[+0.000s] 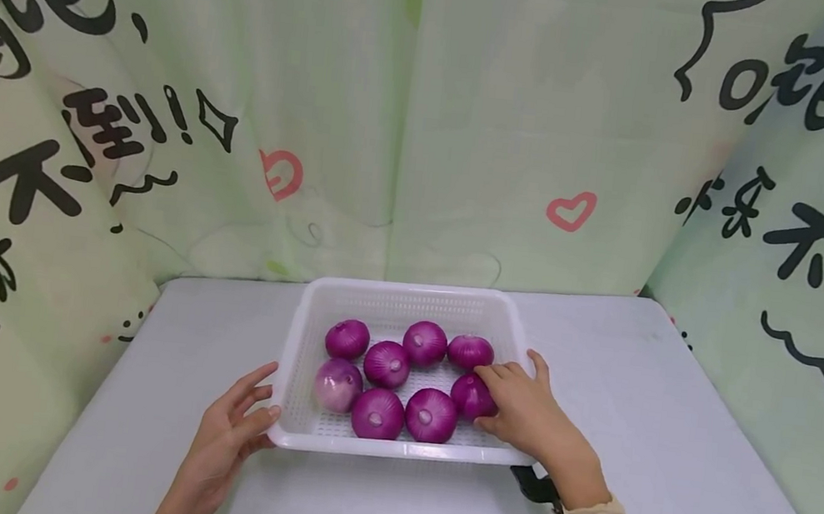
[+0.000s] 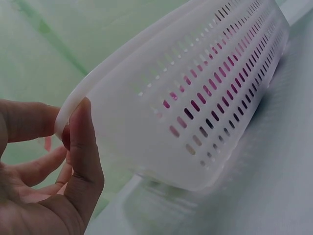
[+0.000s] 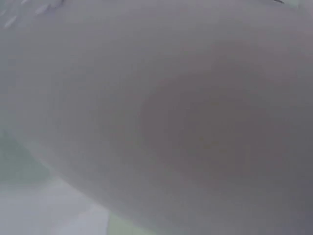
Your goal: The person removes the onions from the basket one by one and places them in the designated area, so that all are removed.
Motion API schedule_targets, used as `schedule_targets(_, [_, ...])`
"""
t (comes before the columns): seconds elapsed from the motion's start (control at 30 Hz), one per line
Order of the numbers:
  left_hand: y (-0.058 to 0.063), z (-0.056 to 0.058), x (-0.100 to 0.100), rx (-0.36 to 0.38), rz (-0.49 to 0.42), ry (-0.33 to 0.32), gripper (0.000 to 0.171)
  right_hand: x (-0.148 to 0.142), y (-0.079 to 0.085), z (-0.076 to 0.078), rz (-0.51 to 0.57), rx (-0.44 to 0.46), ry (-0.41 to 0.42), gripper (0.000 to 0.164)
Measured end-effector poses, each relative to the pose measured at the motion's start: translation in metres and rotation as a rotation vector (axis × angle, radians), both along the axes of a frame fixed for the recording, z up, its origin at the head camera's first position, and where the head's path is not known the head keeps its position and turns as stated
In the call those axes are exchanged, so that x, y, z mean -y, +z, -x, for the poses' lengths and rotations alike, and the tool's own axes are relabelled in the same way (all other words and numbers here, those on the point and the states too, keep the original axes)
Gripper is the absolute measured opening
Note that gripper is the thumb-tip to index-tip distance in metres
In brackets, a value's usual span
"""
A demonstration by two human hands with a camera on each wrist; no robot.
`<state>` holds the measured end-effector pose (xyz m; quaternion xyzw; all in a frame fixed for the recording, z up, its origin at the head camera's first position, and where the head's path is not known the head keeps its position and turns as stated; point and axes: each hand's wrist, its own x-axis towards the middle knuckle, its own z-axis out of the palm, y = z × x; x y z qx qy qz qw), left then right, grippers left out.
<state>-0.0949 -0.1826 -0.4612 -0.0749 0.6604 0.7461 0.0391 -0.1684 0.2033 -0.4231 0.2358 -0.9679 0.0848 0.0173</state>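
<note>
A white plastic basket (image 1: 407,451) with slotted walls holds several peeled purple onions (image 1: 378,413). At its left front corner my left hand (image 1: 228,430) pinches the rim; the left wrist view shows thumb and finger (image 2: 84,142) on either side of the basket's lip (image 2: 73,100). My right hand (image 1: 528,407) reaches over the right wall and grips the onion (image 1: 471,396) nearest that side, its fingers curled over the top and the thumb at the front. The basket's pale wall (image 3: 146,98) fills the right wrist view, blurred, so the onion is hidden there.
The basket stands on a white table (image 1: 598,352) near its back edge. Pale green curtains (image 1: 471,129) printed with dark characters enclose the back and both sides. A black wrist-camera mount (image 1: 537,486) sits under the right wrist, beside the basket's front corner.
</note>
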Motion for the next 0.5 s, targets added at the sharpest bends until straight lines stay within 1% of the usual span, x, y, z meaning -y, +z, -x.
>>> schedule_targets(0.2, [0.000,0.000,0.000,0.010,0.016,0.004,0.063,-0.005,0.001,0.002,0.052,0.049,0.038,0.069])
schedule_targets(0.33, [0.000,-0.001,0.000,0.015,0.021,0.006,0.064,-0.007,0.004,0.003,0.061,0.082,0.047,0.069])
schedule_targets(0.4, [0.000,-0.001,0.000,0.017,0.021,0.008,0.063,-0.009,0.006,0.003,0.067,0.088,0.053,0.068])
schedule_targets(0.5, [0.000,-0.002,0.000,0.024,0.018,0.006,0.063,-0.012,0.008,0.003,0.080,0.074,0.066,0.068])
